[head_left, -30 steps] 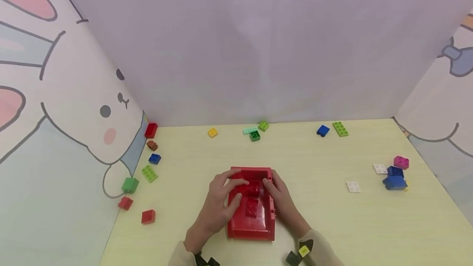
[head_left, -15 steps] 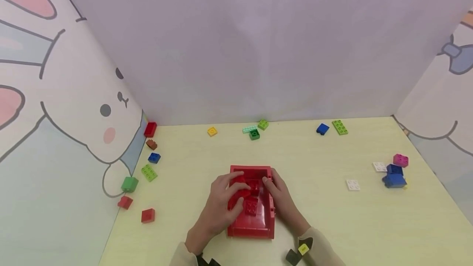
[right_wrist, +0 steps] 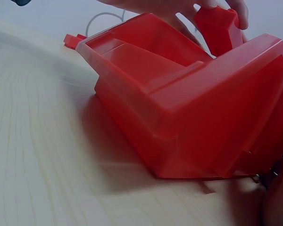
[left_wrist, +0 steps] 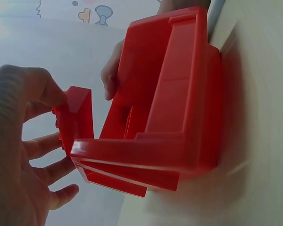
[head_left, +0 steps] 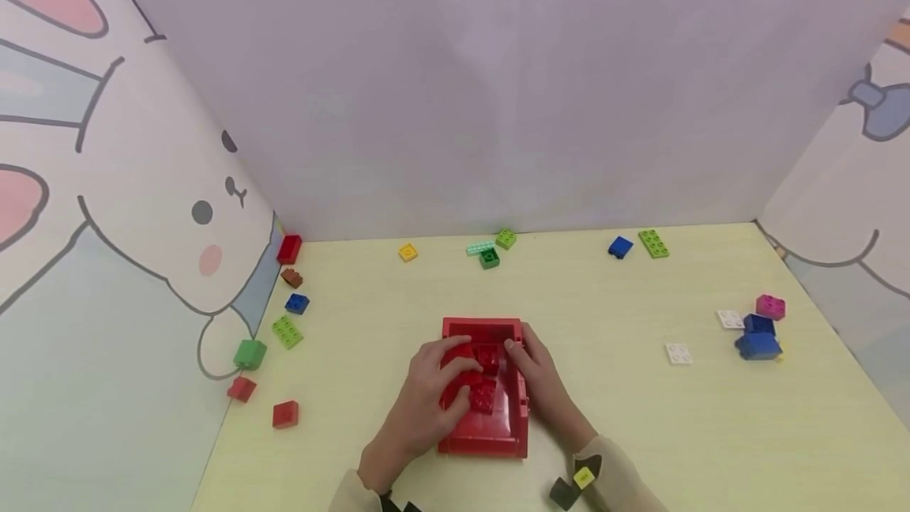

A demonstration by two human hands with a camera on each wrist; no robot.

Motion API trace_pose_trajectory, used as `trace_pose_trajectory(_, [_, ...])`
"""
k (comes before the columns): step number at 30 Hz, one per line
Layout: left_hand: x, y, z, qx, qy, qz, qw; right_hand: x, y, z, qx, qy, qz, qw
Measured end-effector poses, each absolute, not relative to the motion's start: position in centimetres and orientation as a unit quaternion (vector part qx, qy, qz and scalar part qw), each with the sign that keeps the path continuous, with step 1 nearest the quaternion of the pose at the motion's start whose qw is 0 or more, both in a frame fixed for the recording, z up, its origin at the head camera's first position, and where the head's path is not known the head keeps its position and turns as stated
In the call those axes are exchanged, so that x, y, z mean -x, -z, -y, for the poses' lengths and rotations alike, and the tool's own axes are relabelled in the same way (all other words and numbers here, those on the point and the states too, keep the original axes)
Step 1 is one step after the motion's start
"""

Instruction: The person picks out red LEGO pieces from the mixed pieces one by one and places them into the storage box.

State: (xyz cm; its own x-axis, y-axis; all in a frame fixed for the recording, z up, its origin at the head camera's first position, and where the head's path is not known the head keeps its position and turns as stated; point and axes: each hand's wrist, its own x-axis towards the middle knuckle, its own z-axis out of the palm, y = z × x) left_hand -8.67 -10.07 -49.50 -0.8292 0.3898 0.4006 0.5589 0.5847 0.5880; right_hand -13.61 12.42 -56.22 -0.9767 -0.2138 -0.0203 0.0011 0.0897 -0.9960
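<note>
the left hand pinches a small red brick over the big red base in the middle of the table, seemingly fitting it on. the right hand grips the base's right edge. next comes lining up studs and pressing down. fingers hide the studs beneath.

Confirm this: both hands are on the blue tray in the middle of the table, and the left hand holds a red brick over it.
Not quite: the tray is red, not blue, as the head view shows. The rest stands: both hands are on it in the middle of the table, and the left hand holds a red brick over it; the right hand is at its right wall.
</note>
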Motion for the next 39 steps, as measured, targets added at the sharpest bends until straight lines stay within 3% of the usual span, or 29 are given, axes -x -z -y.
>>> trace_pose_trajectory(22, [8.1, 50.4, 9.3, 0.278, 0.325, 0.899, 0.097, 13.8, 56.4, -12.6, 0.081, 0.662, -0.741, 0.078])
trace_pose_trajectory(39, [7.8, 51.3, 8.5, 0.300, 0.287, 0.902, 0.121, 13.6, 56.1, -12.4, 0.066, 0.669, -0.735, 0.087])
